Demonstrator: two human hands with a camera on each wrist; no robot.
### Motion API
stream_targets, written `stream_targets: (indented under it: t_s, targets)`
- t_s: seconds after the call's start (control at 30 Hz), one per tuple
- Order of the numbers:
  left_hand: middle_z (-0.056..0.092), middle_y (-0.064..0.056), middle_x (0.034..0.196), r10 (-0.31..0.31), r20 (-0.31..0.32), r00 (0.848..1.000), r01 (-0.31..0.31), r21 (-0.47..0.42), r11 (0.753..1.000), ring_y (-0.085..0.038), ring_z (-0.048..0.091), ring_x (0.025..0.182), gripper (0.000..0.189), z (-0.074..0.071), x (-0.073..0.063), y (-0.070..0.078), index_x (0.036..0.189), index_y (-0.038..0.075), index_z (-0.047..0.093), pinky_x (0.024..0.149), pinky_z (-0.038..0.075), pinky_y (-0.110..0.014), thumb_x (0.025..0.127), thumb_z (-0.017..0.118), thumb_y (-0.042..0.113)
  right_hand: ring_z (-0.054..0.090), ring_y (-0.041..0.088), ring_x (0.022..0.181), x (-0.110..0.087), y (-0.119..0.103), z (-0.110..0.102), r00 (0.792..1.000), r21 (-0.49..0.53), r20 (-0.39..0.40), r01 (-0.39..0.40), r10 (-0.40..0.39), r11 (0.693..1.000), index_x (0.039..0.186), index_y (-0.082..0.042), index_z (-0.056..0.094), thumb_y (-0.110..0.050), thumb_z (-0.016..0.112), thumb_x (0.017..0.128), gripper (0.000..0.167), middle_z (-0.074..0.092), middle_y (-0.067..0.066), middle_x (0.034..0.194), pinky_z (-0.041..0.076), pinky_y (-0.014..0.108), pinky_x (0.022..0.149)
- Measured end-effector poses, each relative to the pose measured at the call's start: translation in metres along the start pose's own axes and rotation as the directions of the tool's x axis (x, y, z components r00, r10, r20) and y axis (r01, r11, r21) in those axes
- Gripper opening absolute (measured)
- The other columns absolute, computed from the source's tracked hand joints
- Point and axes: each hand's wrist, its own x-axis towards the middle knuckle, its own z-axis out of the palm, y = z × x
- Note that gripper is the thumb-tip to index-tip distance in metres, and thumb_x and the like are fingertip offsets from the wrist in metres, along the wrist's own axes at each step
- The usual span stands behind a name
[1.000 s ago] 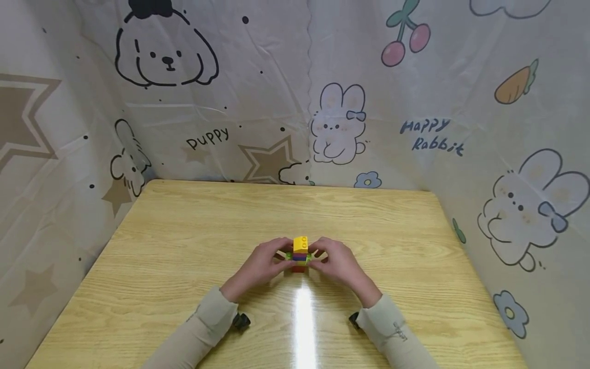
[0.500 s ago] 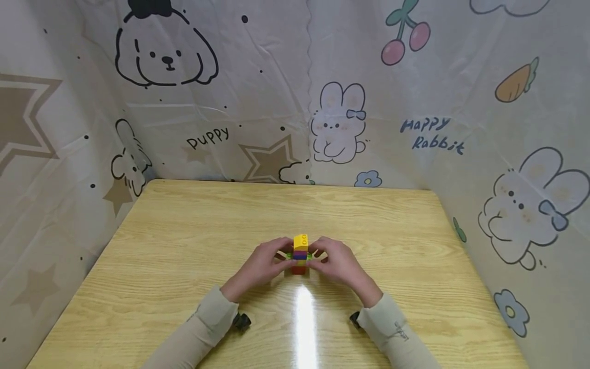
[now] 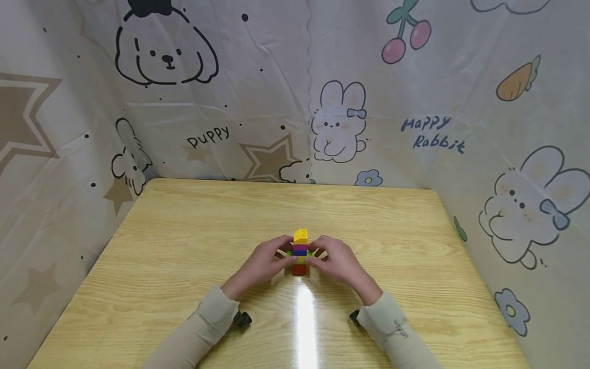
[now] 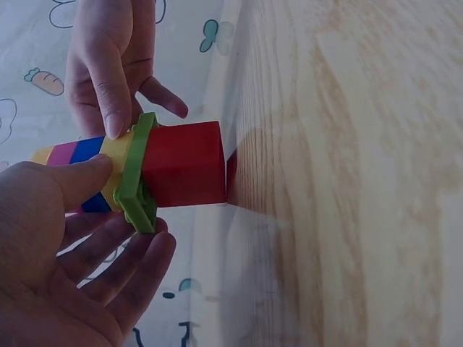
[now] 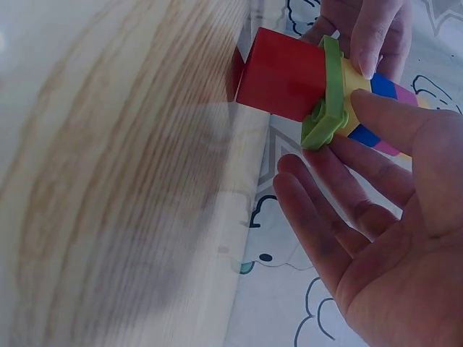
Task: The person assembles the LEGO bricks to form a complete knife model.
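Both hands, left hand (image 3: 264, 265) and right hand (image 3: 338, 264), pinched the upright multicoloured plastic brick stack (image 3: 299, 252) standing between them, equally near.

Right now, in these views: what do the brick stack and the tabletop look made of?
Brick stack: likely moulded plastic, going by the flat saturated colours, crisp edges and slight sheen on the red base brick; the green plate looks the same. Tabletop: light wood grain with a glossy finish, shown by the bright glare streak; solid wood or laminate cannot be told.
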Motion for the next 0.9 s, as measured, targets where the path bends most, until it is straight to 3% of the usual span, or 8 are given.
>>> stream_targets:
  t_s: [0.4, 0.9]
  targets:
    - [0.072, -0.006, 0.126, -0.049, -0.064, 0.997, 0.047, -0.042, 0.998, -0.021, 0.071, 0.111, 0.048, 0.007, 0.005, -0.002, 0.145, 0.014, 0.052, 0.093, 0.062, -0.035, 0.102, 0.068, 0.028, 0.07, 0.014, 0.09, 0.004, 0.001, 0.005, 0.998, 0.018, -0.032, -0.046, 0.046, 0.999, 0.114, -0.012, 0.077, -0.027, 0.075, 0.097, 0.023, 0.073, 0.003, 0.108, 0.063, 0.032, 0.08]
    - [0.074, -0.009, 0.124, -0.101, -0.052, 0.994, 0.099, -0.035, 0.994, -0.023, 0.073, 0.108, 0.059, 0.01, 0.002, -0.004, 0.152, 0.012, 0.044, 0.093, 0.062, -0.039, 0.101, 0.07, 0.023, 0.071, 0.016, 0.093, 0.008, 0.003, 0.012, 0.996, 0.03, -0.03, -0.083, 0.084, 0.996, 0.128, -0.01, 0.073, -0.027, 0.071, 0.1, 0.033, 0.074, 0.001, 0.104, 0.062, 0.039, 0.085]
